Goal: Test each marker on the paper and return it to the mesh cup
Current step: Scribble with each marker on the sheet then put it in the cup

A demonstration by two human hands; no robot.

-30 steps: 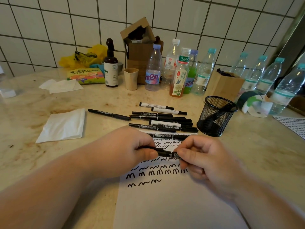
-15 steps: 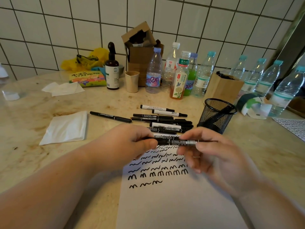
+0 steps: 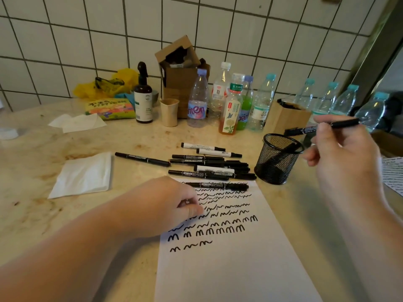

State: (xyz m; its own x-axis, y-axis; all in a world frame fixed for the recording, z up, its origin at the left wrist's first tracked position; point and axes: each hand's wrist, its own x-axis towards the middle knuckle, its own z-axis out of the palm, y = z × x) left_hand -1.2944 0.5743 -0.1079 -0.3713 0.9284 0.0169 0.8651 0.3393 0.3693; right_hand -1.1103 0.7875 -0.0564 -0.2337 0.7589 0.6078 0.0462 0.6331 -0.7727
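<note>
My right hand (image 3: 342,153) pinches a black marker (image 3: 305,130) and holds it level in the air, just above and right of the black mesh cup (image 3: 276,162). One marker leans inside the cup. My left hand (image 3: 165,205) rests with loosely curled fingers on the upper left of the white paper (image 3: 229,267), which is covered in black squiggles. A capped marker (image 3: 220,185) lies across the paper's top edge. Behind it lies a pile of several black and white markers (image 3: 209,164), and a single marker (image 3: 142,159) lies apart to the left.
A folded white tissue (image 3: 82,175) lies left of the markers. Along the tiled wall stand several water bottles (image 3: 260,103), a dark spray bottle (image 3: 142,99), a paper cup (image 3: 169,112), cardboard boxes (image 3: 181,79) and a yellow bag (image 3: 109,83). Another scribbled sheet (image 3: 392,173) lies at the right edge.
Both hands held the marker together over the paper. My right hand has carried it up and right to the mesh cup, while my left hand let go and settled on the paper.
</note>
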